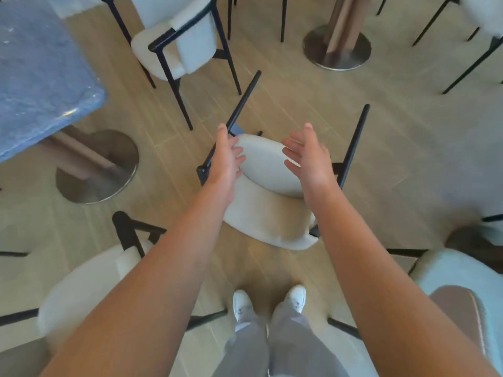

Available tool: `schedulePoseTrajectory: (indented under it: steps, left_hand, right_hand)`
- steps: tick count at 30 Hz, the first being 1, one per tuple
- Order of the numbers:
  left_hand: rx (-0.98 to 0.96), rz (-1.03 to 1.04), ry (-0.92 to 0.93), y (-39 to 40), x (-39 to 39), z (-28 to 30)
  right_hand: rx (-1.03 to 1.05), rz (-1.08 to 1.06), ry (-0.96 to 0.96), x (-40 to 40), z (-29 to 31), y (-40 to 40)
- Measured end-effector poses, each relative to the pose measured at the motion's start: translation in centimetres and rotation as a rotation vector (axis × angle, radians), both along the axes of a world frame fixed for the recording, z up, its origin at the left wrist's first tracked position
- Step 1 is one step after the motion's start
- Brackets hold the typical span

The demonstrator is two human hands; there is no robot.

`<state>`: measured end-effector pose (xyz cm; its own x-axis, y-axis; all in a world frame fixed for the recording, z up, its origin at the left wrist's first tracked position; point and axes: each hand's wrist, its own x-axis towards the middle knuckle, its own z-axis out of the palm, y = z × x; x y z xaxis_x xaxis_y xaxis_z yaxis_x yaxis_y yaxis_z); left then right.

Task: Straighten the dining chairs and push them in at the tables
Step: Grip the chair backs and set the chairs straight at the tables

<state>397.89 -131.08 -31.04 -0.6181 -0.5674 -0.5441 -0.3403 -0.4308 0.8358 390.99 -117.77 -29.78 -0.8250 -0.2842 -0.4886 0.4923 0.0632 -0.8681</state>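
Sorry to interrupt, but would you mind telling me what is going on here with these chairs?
A person stands over a tipped chair lying on the wooden floor, its black legs pointing away. Both arms reach down: the left hand and right hand are open on either side of its pale cushion, with no grip yet. Another chair stands upright beside the blue table.

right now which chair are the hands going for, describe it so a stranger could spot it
Start at the blue-topped table on the left, then look right across the wooden floor. The tipped-over chair lies between the open left hand and right hand, black legs pointing away, while neighbouring chairs stand upright.
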Motion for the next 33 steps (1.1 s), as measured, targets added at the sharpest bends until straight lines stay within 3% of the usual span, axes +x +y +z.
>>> schedulePoseTrajectory:
  steps: [5,10,20,28,33]
  left_hand:
    - [0.028,0.003,-0.105,2.1,0.4,-4.6]
    - [0.12,0.027,-0.217,3.8,1.7,-13.1]
    - [0.295,0.057,-0.377,3.5,4.9,-37.0]
    - [0.331,0.029,-0.474,3.0,3.8,-58.7]
    - [0.296,0.031,-0.554,3.9,3.2,-67.8]
  right_hand:
    - [0.025,-0.014,-0.09,0.9,-5.2,0.5]
    - [0.017,-0.026,-0.204,3.2,-14.7,1.1]
    - [-0.173,-0.381,-0.609,8.4,-38.6,1.1]
    - [-0.204,-0.516,-0.761,11.0,-59.6,0.5]
    - [-0.229,-0.601,-0.843,11.6,-69.0,-0.4]
